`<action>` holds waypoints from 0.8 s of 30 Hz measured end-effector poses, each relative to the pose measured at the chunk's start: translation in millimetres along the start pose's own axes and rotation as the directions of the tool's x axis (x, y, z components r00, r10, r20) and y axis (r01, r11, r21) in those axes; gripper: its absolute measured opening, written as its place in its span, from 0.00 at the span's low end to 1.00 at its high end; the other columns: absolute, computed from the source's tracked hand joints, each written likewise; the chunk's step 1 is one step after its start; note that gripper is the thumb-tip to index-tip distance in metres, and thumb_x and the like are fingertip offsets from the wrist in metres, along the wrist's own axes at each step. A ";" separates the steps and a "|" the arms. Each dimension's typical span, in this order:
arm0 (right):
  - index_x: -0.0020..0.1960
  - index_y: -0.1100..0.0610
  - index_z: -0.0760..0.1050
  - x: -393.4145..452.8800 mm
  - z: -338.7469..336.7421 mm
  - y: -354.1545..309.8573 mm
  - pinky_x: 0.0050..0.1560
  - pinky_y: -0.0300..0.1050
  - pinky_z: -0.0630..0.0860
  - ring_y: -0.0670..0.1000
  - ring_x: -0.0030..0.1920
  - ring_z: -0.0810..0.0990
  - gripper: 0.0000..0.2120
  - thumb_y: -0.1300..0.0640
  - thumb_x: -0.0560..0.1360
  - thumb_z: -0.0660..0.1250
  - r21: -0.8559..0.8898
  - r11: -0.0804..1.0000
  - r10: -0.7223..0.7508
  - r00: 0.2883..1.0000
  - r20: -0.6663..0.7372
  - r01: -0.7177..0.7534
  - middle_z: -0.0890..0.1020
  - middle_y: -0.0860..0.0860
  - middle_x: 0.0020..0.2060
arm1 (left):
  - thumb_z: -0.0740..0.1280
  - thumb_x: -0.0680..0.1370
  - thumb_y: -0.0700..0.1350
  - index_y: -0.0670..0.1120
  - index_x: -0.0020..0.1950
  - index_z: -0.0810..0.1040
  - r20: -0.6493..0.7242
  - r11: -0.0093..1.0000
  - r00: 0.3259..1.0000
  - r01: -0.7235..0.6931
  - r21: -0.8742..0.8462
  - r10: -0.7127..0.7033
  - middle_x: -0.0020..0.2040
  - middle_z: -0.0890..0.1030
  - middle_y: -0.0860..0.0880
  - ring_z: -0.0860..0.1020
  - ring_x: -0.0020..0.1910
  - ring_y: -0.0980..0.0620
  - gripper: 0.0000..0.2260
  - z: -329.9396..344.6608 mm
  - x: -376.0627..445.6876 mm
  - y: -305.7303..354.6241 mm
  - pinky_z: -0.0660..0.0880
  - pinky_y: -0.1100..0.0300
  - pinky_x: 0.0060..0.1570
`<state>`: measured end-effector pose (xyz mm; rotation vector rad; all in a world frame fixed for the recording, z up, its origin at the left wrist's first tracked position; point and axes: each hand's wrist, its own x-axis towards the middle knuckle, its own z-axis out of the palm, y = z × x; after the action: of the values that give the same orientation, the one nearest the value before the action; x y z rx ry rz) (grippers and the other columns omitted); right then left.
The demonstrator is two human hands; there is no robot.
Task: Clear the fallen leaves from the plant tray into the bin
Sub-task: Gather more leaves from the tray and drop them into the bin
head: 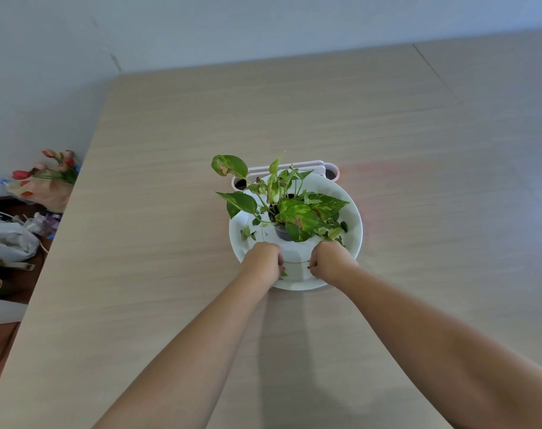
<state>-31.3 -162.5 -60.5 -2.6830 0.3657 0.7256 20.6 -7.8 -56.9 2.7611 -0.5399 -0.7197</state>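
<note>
A round white tray (353,218) sits mid-table with a small potted plant (286,209) of green and yellow leaves standing in it. Loose fallen leaves (248,233) lie on the tray's left part, and more (336,232) lie at the right by the pot. My left hand (262,260) and my right hand (330,258) rest over the tray's near part, both with fingers curled shut. Small dark leaf bits show at the fingertips of each hand. A pink-and-white bin (331,172) stands right behind the tray, mostly hidden by the plant.
The wooden table (170,150) stretches wide on all sides of the tray. Off its left edge lie a bouquet of red flowers (47,178), crumpled white bags (6,239) and other clutter on a lower surface. A grey wall stands behind.
</note>
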 end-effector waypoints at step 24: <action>0.52 0.59 0.79 -9.5 -7.4 -6.7 0.41 0.44 0.76 0.55 0.47 0.79 0.17 0.48 0.69 0.73 0.141 0.988 0.072 0.995 -0.062 -0.062 0.78 0.52 0.48 | 0.74 0.71 0.53 0.42 0.50 0.79 0.006 0.992 0.996 0.089 0.085 -0.090 0.45 0.74 0.45 0.77 0.44 0.45 0.16 0.1 -2.6 9.2 0.70 0.57 0.37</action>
<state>-33.8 -157.7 -47.8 -2.5788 0.5067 0.6067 15.8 -15.1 -53.0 2.8777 -0.4612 -0.7471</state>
